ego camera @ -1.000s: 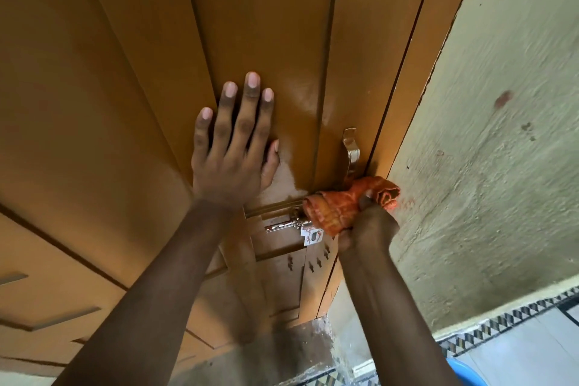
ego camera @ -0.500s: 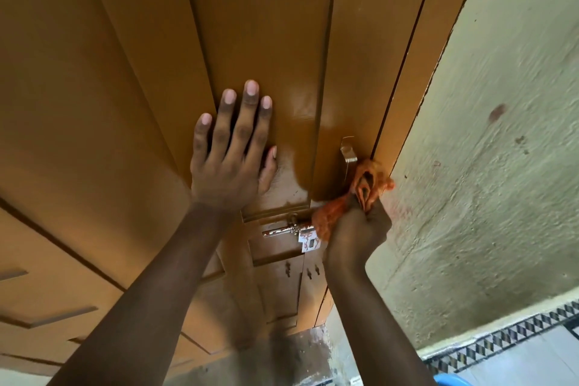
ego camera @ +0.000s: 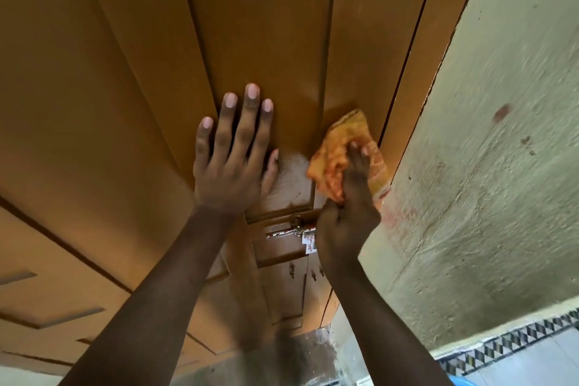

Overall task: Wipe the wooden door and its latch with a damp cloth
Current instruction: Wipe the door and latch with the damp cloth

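The right hand [ego camera: 344, 222], clamped on the crumpled orange damp cloth [ego camera: 341, 153], has climbed from the shiny metal latch [ego camera: 289, 232] below it onto the brown wooden door [ego camera: 266, 41], beside the flat, spread left hand [ego camera: 233, 163], so panel wiping resumes.

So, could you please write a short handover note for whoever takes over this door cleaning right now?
Left hand: open, flat on the door, bracing it.
Right hand: holds the orange cloth against the door's right edge, above the latch.
Done: a wet sheen shows on the panel between the hands.
Left: the upper and left panels look dry; whether the latch is clean cannot be told.
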